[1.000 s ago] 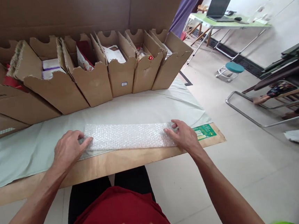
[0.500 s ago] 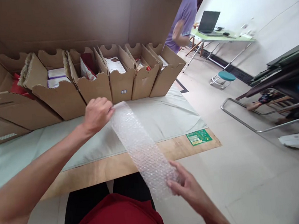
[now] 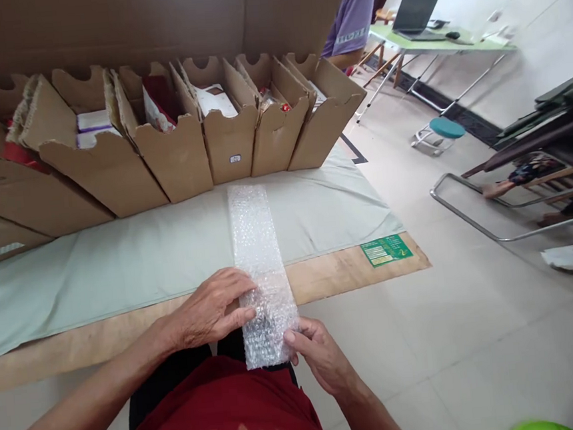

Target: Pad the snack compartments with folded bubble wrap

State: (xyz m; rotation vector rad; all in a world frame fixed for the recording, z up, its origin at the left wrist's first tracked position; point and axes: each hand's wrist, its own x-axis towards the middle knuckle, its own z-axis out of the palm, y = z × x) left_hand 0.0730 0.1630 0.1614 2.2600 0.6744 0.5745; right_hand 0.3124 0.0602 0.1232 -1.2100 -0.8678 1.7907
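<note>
A long strip of clear bubble wrap lies lengthwise away from me, from the cardboard bins across the pale cloth and over the table's front edge. My left hand lies on the strip's near part at the table edge, fingers pressing down on it. Below the edge, my right hand pinches the hanging near end of the strip at its right side.
A row of open cardboard bins with packets stands at the back of the wooden table. A green label sits on the right corner. A person in a purple shirt stands beyond, near a green desk with a laptop. A stool stands on the floor.
The strip went from lying crosswise on the table to lengthwise; my left hand laid its far end down and moved back to the near edge, while my right hand kept the near end.
</note>
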